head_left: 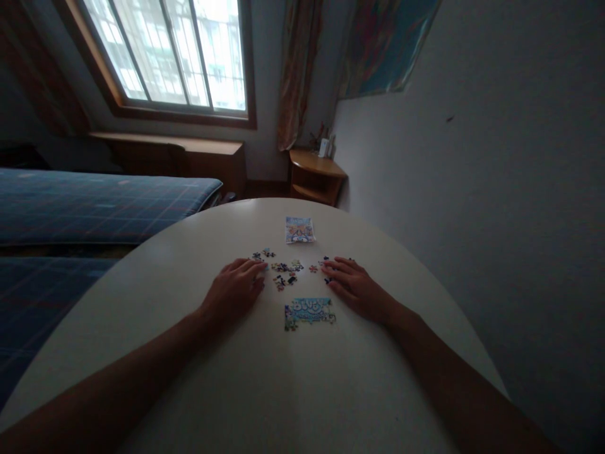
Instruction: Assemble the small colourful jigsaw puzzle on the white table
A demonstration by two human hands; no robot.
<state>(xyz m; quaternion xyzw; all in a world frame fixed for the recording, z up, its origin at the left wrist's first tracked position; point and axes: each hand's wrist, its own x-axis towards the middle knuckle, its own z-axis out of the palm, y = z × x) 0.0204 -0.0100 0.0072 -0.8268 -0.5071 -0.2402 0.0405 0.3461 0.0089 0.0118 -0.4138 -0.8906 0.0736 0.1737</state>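
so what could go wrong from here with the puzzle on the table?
1. The right hand partly covers some loose puzzle pieces, so one might be overlooked or swept aside.
2. The joined section lies close to the right hand; a careless drag of that hand could shift it or break it apart.
3. The room looks dim away from the window, so small pieces may be hard to tell apart.

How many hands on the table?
2: left hand by the left part of the loose pieces, right hand by their right part. Both show plainly; no others visible.
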